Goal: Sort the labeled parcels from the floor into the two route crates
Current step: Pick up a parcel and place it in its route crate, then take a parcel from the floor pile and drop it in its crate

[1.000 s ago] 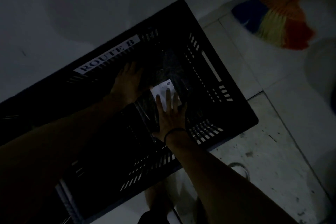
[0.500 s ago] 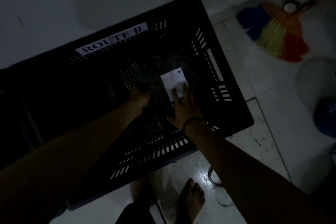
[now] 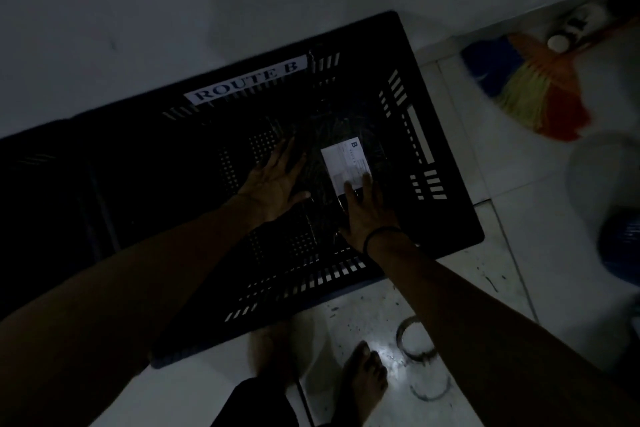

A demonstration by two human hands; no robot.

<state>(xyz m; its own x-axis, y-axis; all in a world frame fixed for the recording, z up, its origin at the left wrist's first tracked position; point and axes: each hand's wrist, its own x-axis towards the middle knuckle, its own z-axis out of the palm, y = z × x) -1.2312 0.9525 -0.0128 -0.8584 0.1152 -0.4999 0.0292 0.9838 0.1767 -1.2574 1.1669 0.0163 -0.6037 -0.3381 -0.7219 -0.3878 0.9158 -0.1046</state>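
Note:
A black slotted crate [image 3: 446, 218] with a white "ROUTE B" sign [image 3: 246, 81] stands on the floor against the wall. Inside it lies a dark wrapped parcel with a white label [image 3: 343, 163] marked B. My right hand [image 3: 367, 215] rests flat on the parcel's near end, fingertips on the label's lower edge. My left hand [image 3: 273, 180] hovers in the crate just left of the parcel, fingers spread, holding nothing. The scene is very dark, so the parcel's outline is hard to make out.
A multicoloured broom head [image 3: 533, 90] lies on the white tiles at the right. A pale round object [image 3: 602, 177] and a blue thing [image 3: 620, 239] sit at the right edge. My bare feet [image 3: 363, 378] stand in front of the crate, beside a ring mark [image 3: 415, 340] on the floor.
My left hand has opened and spread its fingers beside the parcel. My right hand has slid back toward the parcel's near end. The view has shifted a little.

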